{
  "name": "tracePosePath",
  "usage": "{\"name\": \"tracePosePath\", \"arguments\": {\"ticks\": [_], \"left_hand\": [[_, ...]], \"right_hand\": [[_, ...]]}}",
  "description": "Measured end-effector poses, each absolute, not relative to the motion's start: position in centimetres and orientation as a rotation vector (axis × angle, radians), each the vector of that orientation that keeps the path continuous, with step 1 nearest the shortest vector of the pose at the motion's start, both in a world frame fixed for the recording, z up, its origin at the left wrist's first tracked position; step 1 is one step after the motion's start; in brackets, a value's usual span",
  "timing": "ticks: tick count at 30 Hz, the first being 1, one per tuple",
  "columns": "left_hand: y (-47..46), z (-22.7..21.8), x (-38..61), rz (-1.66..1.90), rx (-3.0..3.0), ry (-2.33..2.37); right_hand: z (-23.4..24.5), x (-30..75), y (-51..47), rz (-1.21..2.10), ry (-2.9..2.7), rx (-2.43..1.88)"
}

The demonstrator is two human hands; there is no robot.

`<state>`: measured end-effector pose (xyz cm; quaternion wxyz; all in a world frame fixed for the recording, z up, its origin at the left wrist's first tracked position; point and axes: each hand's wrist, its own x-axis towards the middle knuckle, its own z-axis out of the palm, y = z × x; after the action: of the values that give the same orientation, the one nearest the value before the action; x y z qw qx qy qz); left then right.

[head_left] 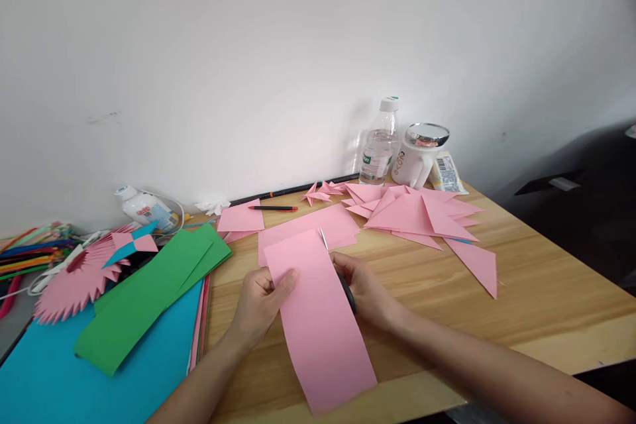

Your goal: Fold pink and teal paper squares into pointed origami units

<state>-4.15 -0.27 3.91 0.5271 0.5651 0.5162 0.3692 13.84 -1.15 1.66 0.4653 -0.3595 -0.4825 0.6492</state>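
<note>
A long strip of pink paper (pixel 322 331) is pinched by my left hand (pixel 263 298) at its left edge, thumb on top. My right hand (pixel 365 288) is closed round the black handle of a pair of scissors (pixel 346 293). One scissor blade shows beside the strip's upper right edge; the rest is hidden behind the paper. Under the strip's far end lie flat pink sheets (pixel 308 228) on the table. To the right is a heap of folded pink paper pieces (pixel 417 212).
A water bottle (pixel 380 146) and a white mug (pixel 419 158) stand by the wall. A pen (pixel 272 208) rests on a pink sheet (pixel 241 218). On the left, green strips (pixel 144 291) and a pleated pink paper piece (pixel 82 275) lie over blue paper (pixel 144 377). The wooden table (pixel 527 318) ends at the right.
</note>
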Motion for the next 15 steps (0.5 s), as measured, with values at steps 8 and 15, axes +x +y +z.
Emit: {"name": "tracePosePath", "arguments": {"ticks": [8,15], "left_hand": [[-0.32,3.8,-4.13,0.862,1.356,1.23],[-0.33,3.72,-4.17,0.85,1.366,1.225]], "right_hand": [[1.49,13.75,-1.29,1.637,-1.125,-0.855],[1.28,13.73,-1.23,1.656,-1.083,-0.847]]}}
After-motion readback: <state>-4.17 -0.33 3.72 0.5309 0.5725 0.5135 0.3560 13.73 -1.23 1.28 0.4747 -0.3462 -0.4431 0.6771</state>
